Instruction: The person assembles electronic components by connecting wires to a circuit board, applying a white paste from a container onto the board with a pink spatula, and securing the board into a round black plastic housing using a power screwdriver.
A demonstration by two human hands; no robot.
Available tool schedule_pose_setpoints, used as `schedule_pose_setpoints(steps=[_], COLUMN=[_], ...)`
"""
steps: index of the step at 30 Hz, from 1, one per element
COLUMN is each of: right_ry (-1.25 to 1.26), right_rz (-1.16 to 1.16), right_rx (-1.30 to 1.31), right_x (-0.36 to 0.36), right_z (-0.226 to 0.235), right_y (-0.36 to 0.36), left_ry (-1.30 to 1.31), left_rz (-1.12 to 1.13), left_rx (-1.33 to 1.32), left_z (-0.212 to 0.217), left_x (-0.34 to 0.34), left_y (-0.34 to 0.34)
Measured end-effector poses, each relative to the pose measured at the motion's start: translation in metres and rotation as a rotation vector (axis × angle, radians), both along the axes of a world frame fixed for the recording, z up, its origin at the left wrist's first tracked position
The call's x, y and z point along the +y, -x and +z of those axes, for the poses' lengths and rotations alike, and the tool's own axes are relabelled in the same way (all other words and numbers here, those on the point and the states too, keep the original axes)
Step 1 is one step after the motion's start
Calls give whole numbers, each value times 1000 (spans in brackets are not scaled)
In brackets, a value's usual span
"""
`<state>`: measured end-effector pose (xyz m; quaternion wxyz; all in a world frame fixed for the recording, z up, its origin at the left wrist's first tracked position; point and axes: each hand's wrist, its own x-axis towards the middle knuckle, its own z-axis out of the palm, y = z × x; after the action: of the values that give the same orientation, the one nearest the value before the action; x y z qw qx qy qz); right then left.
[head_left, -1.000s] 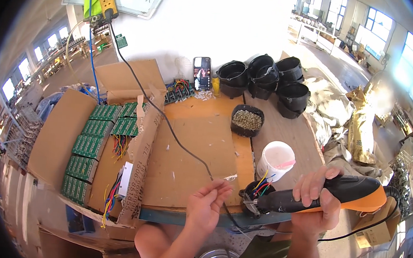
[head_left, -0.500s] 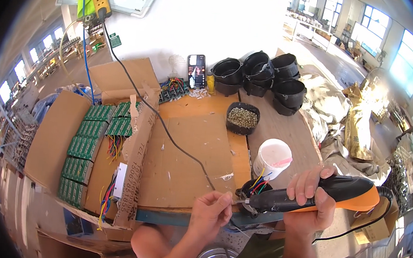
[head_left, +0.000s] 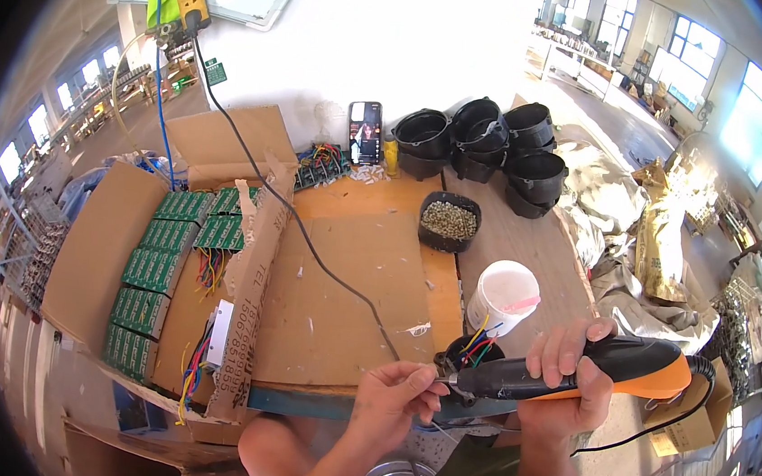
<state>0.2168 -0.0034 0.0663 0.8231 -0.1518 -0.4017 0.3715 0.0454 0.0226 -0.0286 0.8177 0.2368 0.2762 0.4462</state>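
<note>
The right hand point(head_left: 573, 373) grips a black-and-orange electric screwdriver point(head_left: 568, 374), its long axis pointing left to the small black round housing with coloured wires point(head_left: 471, 350); the left hand point(head_left: 394, 398) pinches there at its tip.

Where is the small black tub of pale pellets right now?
In the head view, the black tub sits right of centre, between the stacked black pots and the white cup.

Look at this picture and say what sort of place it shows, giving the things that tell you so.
Probably a small electronics assembly workshop: green circuit boards packed in a cardboard box, stacked black housings, and a powered screwdriver in the right hand.
</note>
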Motion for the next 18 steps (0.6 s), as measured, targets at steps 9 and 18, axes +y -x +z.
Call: schedule_pose_setpoints(steps=[9,18], right_ry=[-126,-70], right_rz=[48,108], right_rx=[35,-88], right_x=[-3,5], right_z=[-8,-6], right_y=[-3,-11], left_ry=[82,-180], left_rz=[30,177], left_rx=[-53,230], left_z=[3,-3], left_x=[-5,6], left_y=[-5,-9])
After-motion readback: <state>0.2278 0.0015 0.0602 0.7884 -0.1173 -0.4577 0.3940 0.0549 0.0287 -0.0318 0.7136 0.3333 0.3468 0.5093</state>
